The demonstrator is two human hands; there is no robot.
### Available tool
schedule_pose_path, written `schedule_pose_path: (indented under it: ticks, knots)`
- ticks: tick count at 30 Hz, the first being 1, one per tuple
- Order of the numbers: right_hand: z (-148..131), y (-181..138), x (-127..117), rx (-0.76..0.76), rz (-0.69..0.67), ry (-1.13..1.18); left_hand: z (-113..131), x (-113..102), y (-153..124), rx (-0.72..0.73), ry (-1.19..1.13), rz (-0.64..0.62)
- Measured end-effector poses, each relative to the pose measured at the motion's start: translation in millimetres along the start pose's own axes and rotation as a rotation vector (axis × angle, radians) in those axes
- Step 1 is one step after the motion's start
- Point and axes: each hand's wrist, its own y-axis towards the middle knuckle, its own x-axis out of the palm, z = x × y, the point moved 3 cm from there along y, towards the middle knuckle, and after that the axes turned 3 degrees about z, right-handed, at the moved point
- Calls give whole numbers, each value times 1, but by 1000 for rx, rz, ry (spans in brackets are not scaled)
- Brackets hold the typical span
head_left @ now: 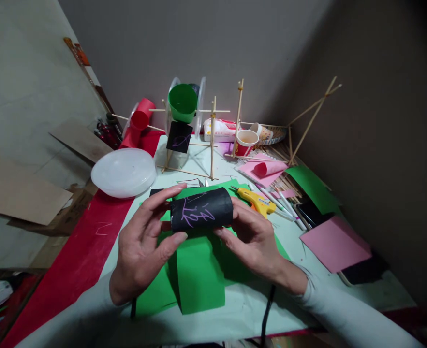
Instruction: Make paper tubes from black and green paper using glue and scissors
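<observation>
Between my two hands is a black paper tube [201, 210] with purple drawn lines on its side, held level above green paper sheets [200, 280]. My left hand [144, 241] grips its left end, thumb below and fingers above. At the right end, my right hand [253, 234] has its thumb underneath and its fingers against the rim, partly hidden by the tube. A yellow glue gun [257, 200] lies just beyond my right hand.
Behind stands a stick frame [212, 140] carrying a green paper tube [183, 102] between clear discs. A white round lid [123, 173] sits at left. Paper cups [246, 142], pens [289, 208], pink paper [336, 244] and more joined sticks [313, 116] are at right.
</observation>
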Motion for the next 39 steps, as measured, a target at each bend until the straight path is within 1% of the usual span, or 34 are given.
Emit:
schedule_pose_path:
  ticks: [3,6,9,12,14,18,21,24,26,28,30,33,35,37,39]
  knots:
    - [1,0,0,0,-10,-10,1,-1,0,53,84,-10]
    - [2,0,-1,-11,-13,-33,5,-2,1,165,203,-20]
    - [2,-1,-2,10,-23,-33,7,-2,1,258,341,-29]
    - [2,-1,-2,51,-30,-6,7,-4,2,314,407,-33]
    - [3,-1,-2,132,-29,55,7,-5,1,335,411,-23]
    - [7,-3,2,414,-39,294,6,-6,1,311,417,40]
    - [11,-8,7,591,-117,393,5,-6,3,298,438,100]
    - [11,-12,8,689,-191,404,2,-9,9,286,486,134]
    - [8,-11,6,693,-201,409,-1,-12,13,271,515,139]
    - [4,-9,3,661,-198,425,-4,-15,17,253,511,132]
    - [1,-5,-1,618,-157,445,-6,-17,20,220,498,124]
    - [-2,-1,-9,586,-52,439,-8,-17,22,195,518,126]
    - [-4,1,-12,556,-48,442,-8,-17,22,196,544,119]
    - [-8,4,-13,475,-82,417,-9,-17,22,201,565,97]
    - [-13,7,-15,355,-102,281,-9,-16,22,215,593,59]
